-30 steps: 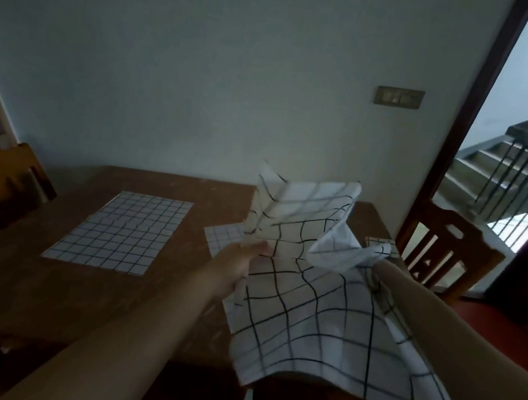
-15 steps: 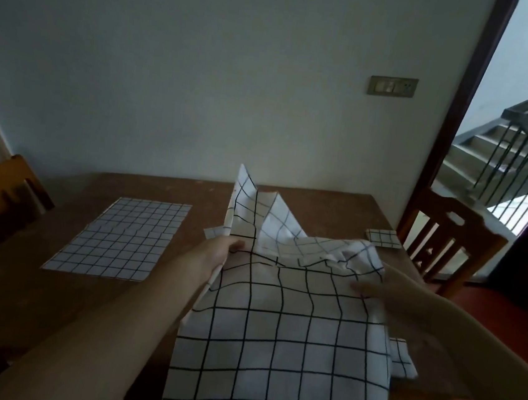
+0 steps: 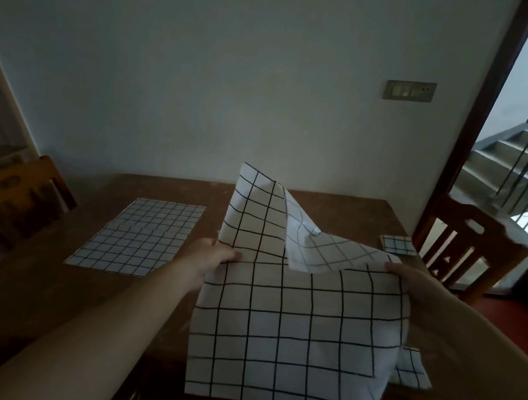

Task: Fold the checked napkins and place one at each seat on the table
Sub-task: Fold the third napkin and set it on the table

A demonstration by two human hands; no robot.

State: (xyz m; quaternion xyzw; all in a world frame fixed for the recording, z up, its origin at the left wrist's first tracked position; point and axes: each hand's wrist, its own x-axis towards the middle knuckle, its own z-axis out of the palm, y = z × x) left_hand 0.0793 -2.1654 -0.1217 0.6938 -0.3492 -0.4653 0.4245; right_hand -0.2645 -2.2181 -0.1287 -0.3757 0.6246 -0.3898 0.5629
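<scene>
I hold a white napkin with black checks (image 3: pixel 291 326) up in front of me over the near edge of the brown table (image 3: pixel 172 190). My left hand (image 3: pixel 214 259) pinches its left edge. My right hand (image 3: pixel 410 287) grips its right upper edge. The far corner of the cloth sticks up and a flap folds over towards the right. A second checked napkin (image 3: pixel 138 235) lies flat on the left part of the table. One small folded napkin (image 3: pixel 396 244) lies at the far right edge, and another (image 3: pixel 411 368) lies near the right front corner, partly hidden by the held cloth.
A wooden chair (image 3: pixel 466 250) stands at the right side of the table, next to an open doorway with stairs behind. Another wooden chair (image 3: pixel 19 193) stands at the left side. A plain wall with a switch plate (image 3: pixel 409 91) rises behind the table.
The napkin has gone from crumpled between my hands to spread out and hanging flatter. My right hand moved from under the cloth to its right upper edge.
</scene>
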